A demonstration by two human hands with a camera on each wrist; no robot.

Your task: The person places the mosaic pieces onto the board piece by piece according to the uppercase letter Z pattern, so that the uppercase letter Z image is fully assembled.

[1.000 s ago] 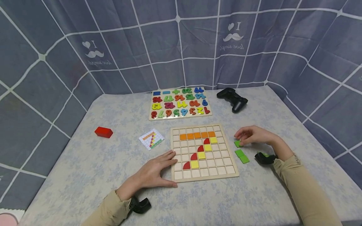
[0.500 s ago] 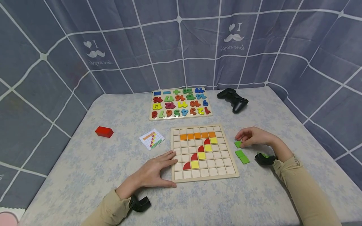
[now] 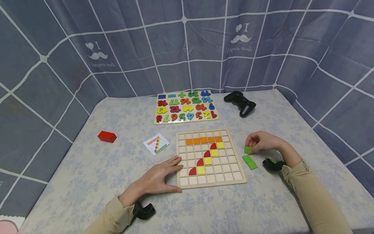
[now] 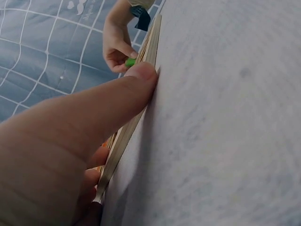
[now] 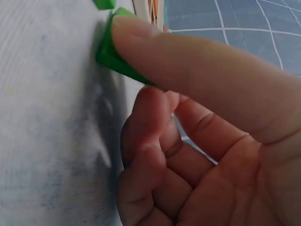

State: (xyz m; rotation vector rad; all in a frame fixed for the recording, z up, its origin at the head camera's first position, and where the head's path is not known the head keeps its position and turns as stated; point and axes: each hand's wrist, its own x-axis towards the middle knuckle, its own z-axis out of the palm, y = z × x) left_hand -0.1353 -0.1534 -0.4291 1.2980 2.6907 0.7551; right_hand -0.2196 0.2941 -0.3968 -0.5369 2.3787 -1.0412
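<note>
My left hand rests with fairly straight fingers against the left edge of a wooden grid board; its thumb touches the near left corner. On the board lie a row of orange squares and a diagonal of yellow squares beside red quarter-circles. To the right of the board, my right hand pinches a green square tile, thumb on top, other fingers curled. Two more green tiles lie just nearer on the cloth. Another green piece is partly hidden by the right wrist's black camera.
A pattern card lies left of the board. Farther left sits a red block. Behind the board are a number puzzle and a black game controller. Blue grid-patterned curtains enclose the table.
My right hand and the green tile have shifted slightly to the right, away from the board. My left hand stays at the board's edge.
</note>
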